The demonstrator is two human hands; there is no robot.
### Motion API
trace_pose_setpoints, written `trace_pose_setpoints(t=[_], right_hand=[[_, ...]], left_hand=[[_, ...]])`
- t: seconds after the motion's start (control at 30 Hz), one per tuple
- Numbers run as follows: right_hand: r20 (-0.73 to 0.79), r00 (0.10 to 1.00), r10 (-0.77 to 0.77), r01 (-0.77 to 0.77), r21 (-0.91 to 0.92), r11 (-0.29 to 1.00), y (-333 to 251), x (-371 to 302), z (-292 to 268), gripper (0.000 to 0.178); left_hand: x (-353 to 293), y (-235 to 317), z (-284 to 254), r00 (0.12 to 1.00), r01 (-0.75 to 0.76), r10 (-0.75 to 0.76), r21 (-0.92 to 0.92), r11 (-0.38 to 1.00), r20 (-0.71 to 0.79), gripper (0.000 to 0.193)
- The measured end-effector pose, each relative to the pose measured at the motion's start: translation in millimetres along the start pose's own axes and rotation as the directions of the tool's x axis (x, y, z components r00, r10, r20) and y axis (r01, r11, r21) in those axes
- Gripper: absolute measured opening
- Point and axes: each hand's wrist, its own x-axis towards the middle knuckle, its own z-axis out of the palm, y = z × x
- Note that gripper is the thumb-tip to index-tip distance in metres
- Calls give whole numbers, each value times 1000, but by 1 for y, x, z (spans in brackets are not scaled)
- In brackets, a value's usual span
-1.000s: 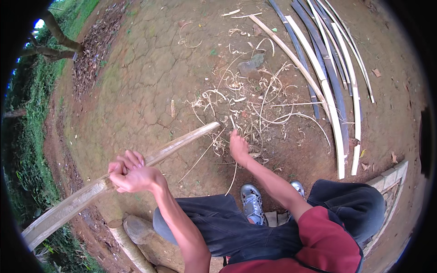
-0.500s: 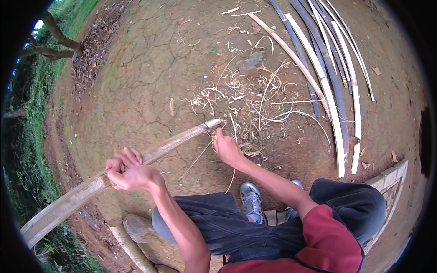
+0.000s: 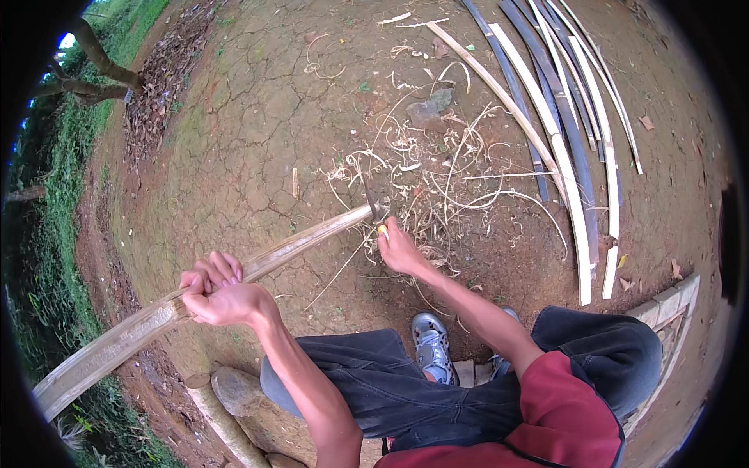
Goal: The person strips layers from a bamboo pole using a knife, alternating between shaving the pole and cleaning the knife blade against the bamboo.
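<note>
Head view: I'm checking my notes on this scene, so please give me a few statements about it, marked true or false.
1. The left hand holds the long pale strip. True.
2. The right hand is empty. False: the right hand holds a knife.
3. Curly shavings lie on the ground. True.
4. The loose strips lie at the picture's lower left. False: the loose strips lie at its upper right.
</note>
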Motion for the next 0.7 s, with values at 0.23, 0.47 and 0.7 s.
trace_pose_setpoints(t=[0.23,0.47,0.7], right_hand=[[-211,976,-58,-81,-594,800,58,13,11,16],[-80,991,-106,72,-347,935,-1,-15,14,15],[-148,989,13,-71,-394,916,55,4,17,15]], left_hand=[[-7,4,8,999,4,-3,-31,1000,42,22],[-2,0,-6,996,25,-21,-51,998,84,22],[-7,6,7,971,106,-65,-170,980,229,24]])
